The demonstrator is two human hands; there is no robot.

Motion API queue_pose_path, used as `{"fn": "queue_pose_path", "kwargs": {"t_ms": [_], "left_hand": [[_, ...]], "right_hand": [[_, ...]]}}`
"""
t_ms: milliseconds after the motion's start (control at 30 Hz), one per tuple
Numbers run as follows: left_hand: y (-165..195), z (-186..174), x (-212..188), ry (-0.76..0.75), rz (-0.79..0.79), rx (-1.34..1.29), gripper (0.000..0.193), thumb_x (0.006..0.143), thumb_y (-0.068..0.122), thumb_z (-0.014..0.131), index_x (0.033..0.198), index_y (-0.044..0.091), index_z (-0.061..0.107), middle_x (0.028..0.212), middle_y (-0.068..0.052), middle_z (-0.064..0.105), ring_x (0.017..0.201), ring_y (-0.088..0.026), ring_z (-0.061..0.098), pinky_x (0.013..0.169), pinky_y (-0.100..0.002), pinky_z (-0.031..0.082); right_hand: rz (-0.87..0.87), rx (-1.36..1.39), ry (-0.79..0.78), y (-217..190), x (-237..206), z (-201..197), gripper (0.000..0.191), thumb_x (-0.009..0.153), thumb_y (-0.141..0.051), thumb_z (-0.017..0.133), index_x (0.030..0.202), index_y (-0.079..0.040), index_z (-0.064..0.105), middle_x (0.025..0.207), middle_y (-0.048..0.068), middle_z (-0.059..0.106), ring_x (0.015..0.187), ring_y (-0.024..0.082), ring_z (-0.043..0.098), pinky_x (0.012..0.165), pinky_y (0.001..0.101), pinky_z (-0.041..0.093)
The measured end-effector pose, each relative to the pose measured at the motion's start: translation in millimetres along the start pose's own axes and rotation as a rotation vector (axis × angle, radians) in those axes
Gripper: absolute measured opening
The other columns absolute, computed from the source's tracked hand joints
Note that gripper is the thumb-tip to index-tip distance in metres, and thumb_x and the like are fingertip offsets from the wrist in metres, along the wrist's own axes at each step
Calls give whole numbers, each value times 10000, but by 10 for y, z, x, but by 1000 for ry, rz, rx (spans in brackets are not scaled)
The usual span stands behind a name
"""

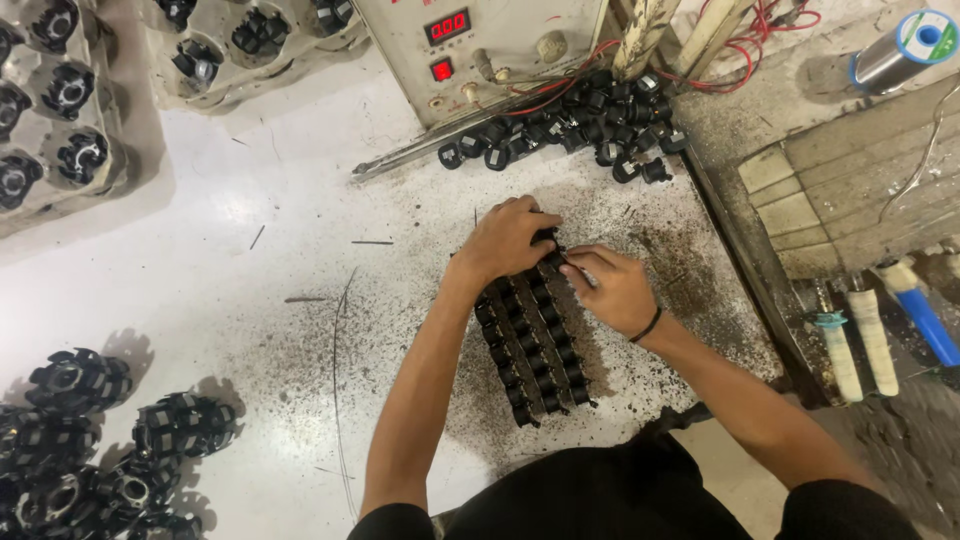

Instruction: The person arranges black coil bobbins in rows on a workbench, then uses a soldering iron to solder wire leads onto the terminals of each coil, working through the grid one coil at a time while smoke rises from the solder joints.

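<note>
A white worktable [280, 200] is spreading out under everything, speckled with dark grit around the middle. At its far edge a grey control box [480, 45] with red digit displays is standing, and moulded trays [60, 110] are sitting at the far left, each cup holding a black wound part. A heap of round black rotor-like parts [110, 450] is lying at the near left. Rows of small black bobbins [535, 340] are lying packed together at the table's centre, with a loose pile of the same bobbins [570, 130] beyond. The left hand [505, 240] is pressing down, fingers curled, on the far end of the rows; the right hand [615, 290] is pinching a bobbin there.
</note>
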State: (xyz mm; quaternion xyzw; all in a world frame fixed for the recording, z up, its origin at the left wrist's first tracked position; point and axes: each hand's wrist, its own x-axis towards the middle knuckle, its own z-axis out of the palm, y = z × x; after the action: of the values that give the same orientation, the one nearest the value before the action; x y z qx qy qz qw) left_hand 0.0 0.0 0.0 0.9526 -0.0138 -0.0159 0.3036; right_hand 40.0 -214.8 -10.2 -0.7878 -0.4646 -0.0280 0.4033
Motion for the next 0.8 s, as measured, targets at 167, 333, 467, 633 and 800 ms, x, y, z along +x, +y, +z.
{"fn": "queue_pose_path", "kwargs": {"t_ms": [167,333,467,633,800], "left_hand": [[216,-284,-10,-20,-7,34,396,832,292,763,1217,200,745,1109,-148,657,1080,-366,641,943,-479,524],[373,-378,-66,-90,-33,28,497,831,344,779,1299,203,690,1134,-191,627,1096,-406,620,951,-504,504],[482,-307,-113,-94,-30,65,653,700,384,847,1301,198,675,1109,-208,615,1105,-431,606,1008,-505,469],[435,-187,-84,-40,-8,76,575,720,385,843,1248,200,711,1132,-195,618,1131,-418,612,1025,-503,466],[414,-184,32,-13,8,38,557,734,384,843,1241,193,715,1130,-187,620,1125,-412,609,1035,-505,461]], "right_hand": [[-193,-360,-74,55,567,-406,68,897,-125,770,874,-66,746,1027,122,759,853,245,724,902,457,586],[-246,-828,-30,229,877,-847,434,775,-75,708,1204,-79,765,1304,129,688,1167,226,642,1182,449,411],[-227,-683,-154,223,633,-876,269,843,-125,734,1108,-108,775,1036,75,657,1064,258,622,1155,503,361],[-172,-712,-291,323,356,-752,164,915,-75,713,1029,-156,799,970,13,673,994,179,656,1022,434,464],[-5,-195,-267,-12,-33,-650,130,865,-238,766,843,-117,806,724,25,695,690,188,628,785,397,462]]}}
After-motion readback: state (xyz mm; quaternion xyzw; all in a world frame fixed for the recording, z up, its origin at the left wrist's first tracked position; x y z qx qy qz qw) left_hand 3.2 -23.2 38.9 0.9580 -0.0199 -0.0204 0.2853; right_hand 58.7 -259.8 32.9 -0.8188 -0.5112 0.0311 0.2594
